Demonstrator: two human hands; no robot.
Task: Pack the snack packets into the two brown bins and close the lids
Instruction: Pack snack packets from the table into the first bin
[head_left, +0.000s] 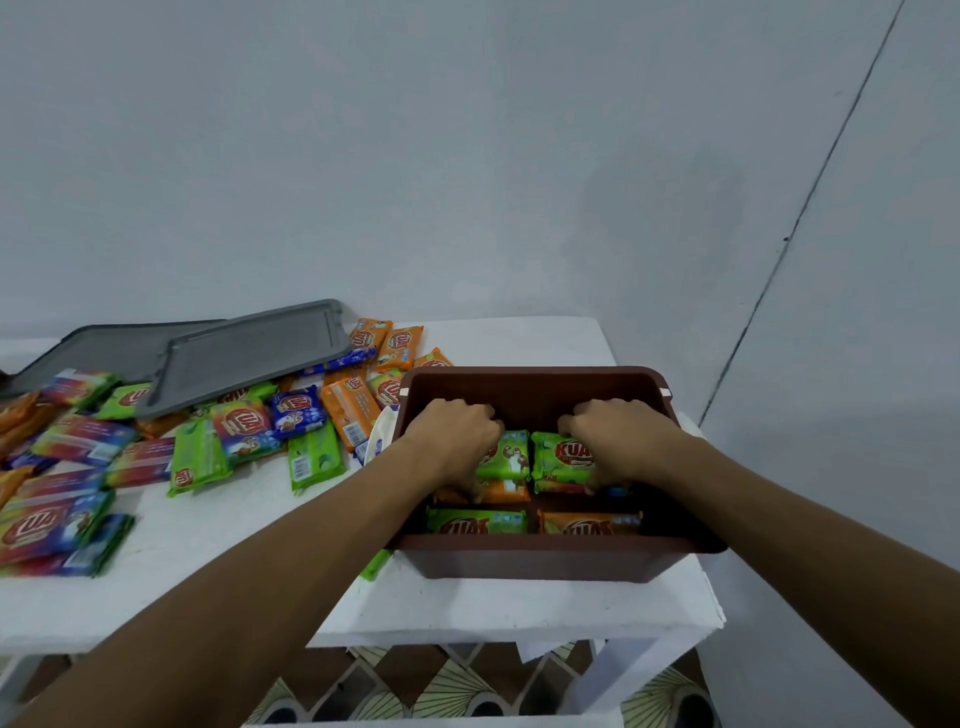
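1. Tiled floor (467, 691), brown and pale with a fan pattern, glimpsed between white legs at the bottom edge and partly blocked by both forearms.
2. White surface (467, 608) above it, with a rough near edge. On its right end the brown bin (545, 564), lid off, close to the front right corner.
3. Sliver of a green wrapper (375, 564) poking out by the bin's near left corner, the rest hidden.
4. Inside the bin, nearest row: front green packet (475, 522) and front orange packet (589, 525) side by side, lower halves cut off by the near wall.
5. Behind these, left hand (452, 431), knuckles up, fingers curled over the far edge of the left green packet (506, 454) and gripping it, fingertips out of sight. Beneath it an orange packet (506, 491), mostly covered.
6. Right hand (618, 431) in the same pose, curled round the right green packet (558, 457), thumb low on the near side and blurred. More wrappers underneath, too hidden to count.
7. Just beside the bin's left wall, a white rounded object (379, 436), half covered by the left forearm and impossible to identify.
8. Left of the bin, loose packets (197, 457) in green, orange, blue and mixed colours, strewn over the surface. Those at the left edge smeared and cut off.
9. Farther back, two grey lids (249, 353), lying tilted on the packets, the rear one partly covered by the front one.
10. Pale grey wall (467, 156) behind everything, with a thin dark line slanting down at the right.
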